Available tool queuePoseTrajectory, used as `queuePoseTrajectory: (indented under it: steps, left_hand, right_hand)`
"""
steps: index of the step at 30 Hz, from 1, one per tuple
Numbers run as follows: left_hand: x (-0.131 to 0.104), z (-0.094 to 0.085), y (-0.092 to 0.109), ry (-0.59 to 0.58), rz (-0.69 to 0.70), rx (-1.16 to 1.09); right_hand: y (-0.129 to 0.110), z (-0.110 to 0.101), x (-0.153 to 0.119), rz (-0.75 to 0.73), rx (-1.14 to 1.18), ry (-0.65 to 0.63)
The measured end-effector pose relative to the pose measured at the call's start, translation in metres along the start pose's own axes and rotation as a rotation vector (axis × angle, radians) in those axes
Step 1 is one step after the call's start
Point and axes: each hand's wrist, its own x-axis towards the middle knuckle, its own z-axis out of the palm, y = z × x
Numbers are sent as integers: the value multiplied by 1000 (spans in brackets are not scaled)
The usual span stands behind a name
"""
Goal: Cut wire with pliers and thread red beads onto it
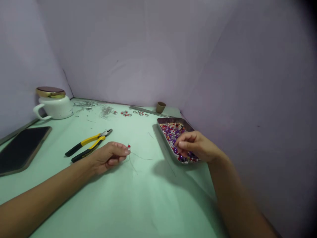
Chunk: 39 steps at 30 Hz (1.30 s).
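My left hand [111, 157] is closed in a pinch, thumb against forefinger, on a thin beaded wire [135, 154]. A red bead [129, 146] and a clear one show at the fingertips, and the wire's loose ends trail to the right and down. My right hand [192, 145] hovers over the near part of a metal tray [177, 159] filled with small beads [170, 132] in purple, red, clear and gold. Its fingers are curled together; whether a bead is between them I cannot make out.
Combination pliers [90, 142] with yellow-black handles lie left of centre. Further left are a phone [23, 148] and a lidded white mug [55, 107]. Along the back sit wire scraps [106, 110], red-and-clear bead pieces [125, 113], straight wires [146, 110] and a small brown cup [160, 107].
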Motion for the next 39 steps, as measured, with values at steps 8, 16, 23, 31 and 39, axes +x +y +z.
queuePoseTrajectory:
  steps: [8,16,23,31,39]
  left_hand:
    - [3,6,-4,42,90,-14]
    - [2,14,-8,65,62,236]
    - [4,10,-12,70,63,288]
    - [3,6,-14,43,60,288]
    - [3,8,-13,60,62,310]
  right_hand:
    - [29,-61,69,191,-696,350]
    - [58,-55,73,224,-898,167]
    - [46,-55,62,259,-974,51]
    - [53,-71,60,374,-1038,102]
    - [33,-59,58,255,-1037,175]
